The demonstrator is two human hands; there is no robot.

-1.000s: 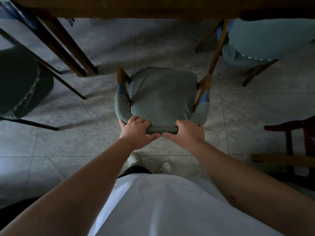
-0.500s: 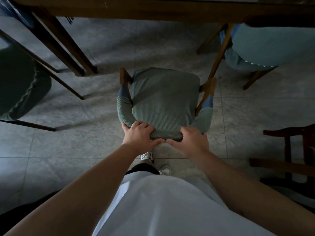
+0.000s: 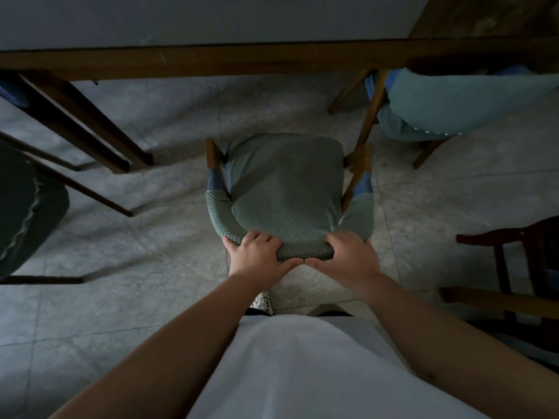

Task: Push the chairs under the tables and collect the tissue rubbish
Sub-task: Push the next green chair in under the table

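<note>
Clearly both hands, left hand [image 3: 257, 254] and right hand [image 3: 348, 258], clench the chair [image 3: 284, 189] at its padded backrest: stiff frame, probably light, slides toward the desk [image 3: 211, 60].

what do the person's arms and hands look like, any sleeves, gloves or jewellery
Both forearms are bare up to the bottom of the frame, with no sleeves showing. The left hand and right hand wear no gloves, and no rings, watch or bracelets can be seen in the dim light. Between the arms hangs a plain white shirt.
</note>
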